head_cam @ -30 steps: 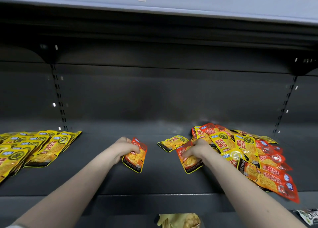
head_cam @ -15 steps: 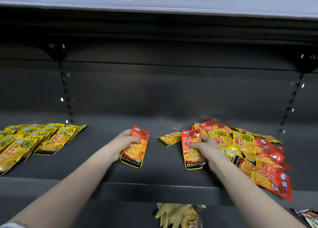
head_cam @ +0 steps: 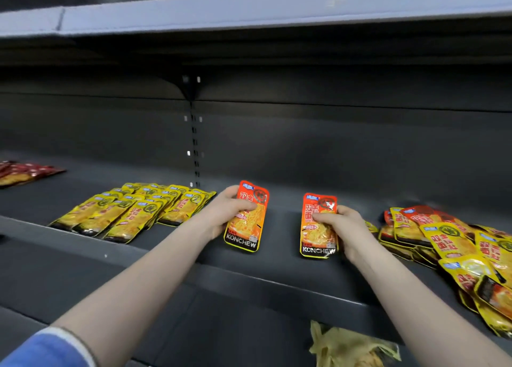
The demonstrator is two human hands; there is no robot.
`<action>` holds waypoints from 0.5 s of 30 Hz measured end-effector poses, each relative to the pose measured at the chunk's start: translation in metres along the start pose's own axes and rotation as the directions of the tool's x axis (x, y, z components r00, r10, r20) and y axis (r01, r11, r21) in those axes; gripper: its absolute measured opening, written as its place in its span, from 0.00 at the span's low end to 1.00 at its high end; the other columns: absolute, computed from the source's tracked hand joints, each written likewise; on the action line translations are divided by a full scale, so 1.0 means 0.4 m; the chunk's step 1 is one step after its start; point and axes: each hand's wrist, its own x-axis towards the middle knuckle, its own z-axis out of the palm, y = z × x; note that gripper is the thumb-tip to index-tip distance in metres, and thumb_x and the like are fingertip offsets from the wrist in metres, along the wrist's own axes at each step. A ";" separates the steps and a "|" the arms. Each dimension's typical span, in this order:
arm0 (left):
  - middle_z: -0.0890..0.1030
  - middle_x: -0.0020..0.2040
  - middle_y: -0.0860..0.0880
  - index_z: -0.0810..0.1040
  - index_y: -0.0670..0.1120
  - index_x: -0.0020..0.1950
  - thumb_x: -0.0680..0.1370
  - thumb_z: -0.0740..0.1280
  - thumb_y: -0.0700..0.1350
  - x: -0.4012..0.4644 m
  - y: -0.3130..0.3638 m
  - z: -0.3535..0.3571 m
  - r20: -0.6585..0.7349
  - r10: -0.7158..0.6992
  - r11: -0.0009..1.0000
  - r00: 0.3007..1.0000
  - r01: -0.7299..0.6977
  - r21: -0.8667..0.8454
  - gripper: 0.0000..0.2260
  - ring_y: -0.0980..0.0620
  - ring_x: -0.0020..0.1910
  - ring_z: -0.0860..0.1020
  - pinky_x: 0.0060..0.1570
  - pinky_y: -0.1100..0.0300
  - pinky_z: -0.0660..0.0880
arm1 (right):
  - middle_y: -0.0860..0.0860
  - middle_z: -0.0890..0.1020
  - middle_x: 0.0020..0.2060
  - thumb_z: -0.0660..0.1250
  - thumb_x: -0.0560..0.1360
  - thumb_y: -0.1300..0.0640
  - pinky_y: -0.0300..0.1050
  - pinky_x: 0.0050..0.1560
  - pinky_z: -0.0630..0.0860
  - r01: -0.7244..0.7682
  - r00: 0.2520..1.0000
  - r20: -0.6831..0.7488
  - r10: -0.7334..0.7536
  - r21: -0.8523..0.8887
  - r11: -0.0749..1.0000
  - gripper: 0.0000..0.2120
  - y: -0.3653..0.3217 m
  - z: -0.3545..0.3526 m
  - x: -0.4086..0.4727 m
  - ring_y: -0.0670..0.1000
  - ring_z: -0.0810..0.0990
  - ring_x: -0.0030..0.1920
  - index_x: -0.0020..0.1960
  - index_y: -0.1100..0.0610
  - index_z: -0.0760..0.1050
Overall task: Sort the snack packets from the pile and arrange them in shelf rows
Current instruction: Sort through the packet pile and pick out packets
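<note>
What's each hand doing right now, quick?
Left hand: gripping an orange packet.
Right hand: gripping another orange packet.

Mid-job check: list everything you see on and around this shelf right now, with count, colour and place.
orange packets: two, orange-red with yellow trim, mid-shelf, one in each hand
yellow packet rows: many, uncountable, yellow, overlapping rows left of the hands
mixed pile: many, yellow and orange-red, heaped at right
red packets: several, dark red, far left rear
shelf: one, dark grey, under it all
upper shelf edge: one, pale grey, top
crumpled wrapper: one, pale yellow, below the shelf
left hand: grips left orange packet
right hand: grips right orange packet
</note>
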 end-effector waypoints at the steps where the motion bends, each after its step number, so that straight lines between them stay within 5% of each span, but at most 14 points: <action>1: 0.80 0.43 0.47 0.73 0.46 0.54 0.75 0.67 0.32 -0.004 0.002 -0.033 -0.018 0.017 1.000 1.000 -0.017 0.009 0.13 0.51 0.39 0.79 0.39 0.59 0.78 | 0.56 0.82 0.37 0.71 0.69 0.68 0.43 0.36 0.79 0.004 1.000 0.007 -0.004 -0.002 1.000 0.10 -0.003 0.040 0.001 0.49 0.82 0.31 0.50 0.63 0.76; 6: 0.81 0.46 0.46 0.74 0.46 0.55 0.74 0.68 0.33 -0.022 -0.011 -0.258 -0.049 0.058 0.998 0.997 -0.057 0.028 0.13 0.49 0.41 0.80 0.47 0.54 0.78 | 0.56 0.83 0.40 0.71 0.70 0.67 0.45 0.39 0.78 0.020 0.998 0.054 -0.020 0.006 1.000 0.09 -0.006 0.294 -0.015 0.53 0.82 0.38 0.49 0.61 0.76; 15: 0.81 0.45 0.45 0.74 0.48 0.50 0.74 0.68 0.34 -0.053 -0.023 -0.803 -0.118 0.081 0.997 0.990 -0.080 0.010 0.10 0.48 0.42 0.80 0.48 0.51 0.78 | 0.54 0.83 0.34 0.70 0.70 0.67 0.43 0.34 0.78 0.013 0.993 0.114 -0.017 0.042 0.999 0.07 0.013 0.841 -0.045 0.51 0.82 0.32 0.47 0.61 0.76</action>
